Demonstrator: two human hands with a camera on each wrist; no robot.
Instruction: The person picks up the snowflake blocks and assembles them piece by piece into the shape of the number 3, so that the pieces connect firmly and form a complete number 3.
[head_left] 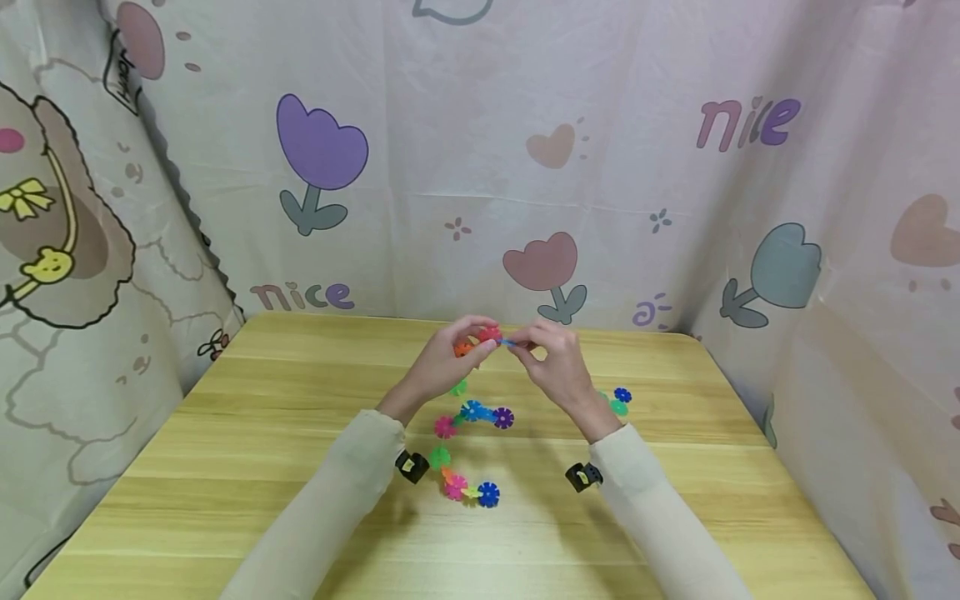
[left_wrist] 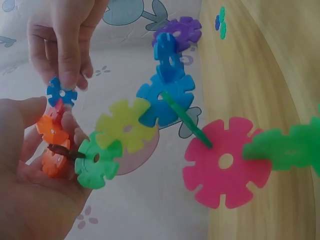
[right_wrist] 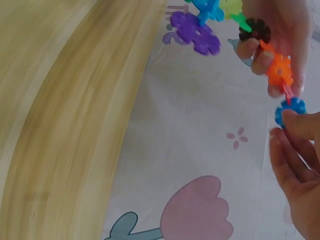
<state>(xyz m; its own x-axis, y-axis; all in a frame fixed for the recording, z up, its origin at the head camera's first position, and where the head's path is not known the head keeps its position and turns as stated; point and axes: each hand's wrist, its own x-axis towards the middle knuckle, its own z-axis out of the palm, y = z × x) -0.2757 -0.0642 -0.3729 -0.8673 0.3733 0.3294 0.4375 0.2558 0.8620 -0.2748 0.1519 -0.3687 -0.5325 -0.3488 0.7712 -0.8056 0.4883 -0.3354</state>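
Observation:
A chain of notched plastic snowflake discs hangs from my left hand [head_left: 438,360], whose fingers and thumb hold it by a red disc [head_left: 490,333] and orange discs [left_wrist: 52,129]. My right hand [head_left: 558,367] pinches a blue disc [right_wrist: 291,111] between thumb and fingers. That blue disc meets the red one edge to edge; how deep the slots sit is too small to tell. Below the left hand the chain runs through brown [right_wrist: 254,31], green [left_wrist: 97,172] and yellow [left_wrist: 125,116] discs to blue ones, with a purple disc [left_wrist: 180,32] and a pink disc [left_wrist: 225,175] branching off.
On the wooden table [head_left: 262,417], loose blue [head_left: 622,394] and green [head_left: 618,407] discs lie right of the right forearm. More joined discs, ending in a dark blue one [head_left: 488,494], appear nearer the front. A patterned curtain [head_left: 450,150] stands behind the table.

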